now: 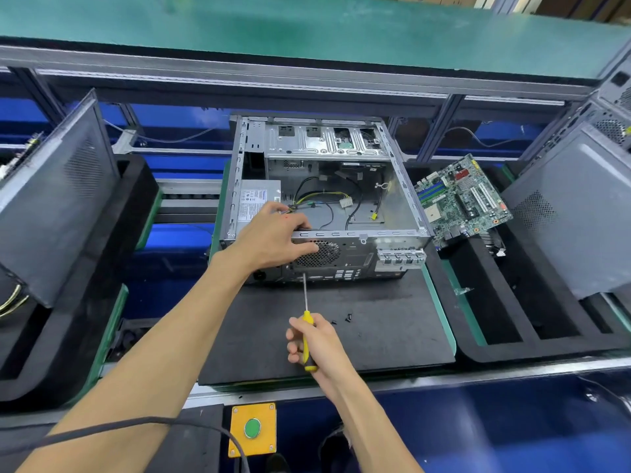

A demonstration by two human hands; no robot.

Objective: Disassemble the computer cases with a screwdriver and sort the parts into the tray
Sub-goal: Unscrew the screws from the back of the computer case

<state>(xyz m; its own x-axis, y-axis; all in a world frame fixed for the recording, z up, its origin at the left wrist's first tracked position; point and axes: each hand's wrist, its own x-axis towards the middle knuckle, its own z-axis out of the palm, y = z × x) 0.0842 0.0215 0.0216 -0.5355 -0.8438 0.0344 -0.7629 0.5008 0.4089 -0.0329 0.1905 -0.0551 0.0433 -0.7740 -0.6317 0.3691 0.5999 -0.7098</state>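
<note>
An open silver computer case point(392, 186) lies on a black mat point(375, 322), its rear panel facing me. Inside are a grey power supply point(254, 199) and loose cables point(327, 203). My left hand point(273, 237) grips the case's near top edge beside the fan grille, thumb over the rear panel. My right hand point(316, 343) holds a yellow-handled screwdriver point(306, 336); its shaft points up to the bottom of the rear panel. A green motherboard point(461, 199) leans in the black foam tray point(505, 322) on the right.
Loose black screws point(345, 319) lie on the mat to the right of the screwdriver. Grey case side panels stand at left point(58, 199) and right point(573, 220). Another black foam tray point(85, 302) is at left. A yellow box with a green button point(252, 428) sits below.
</note>
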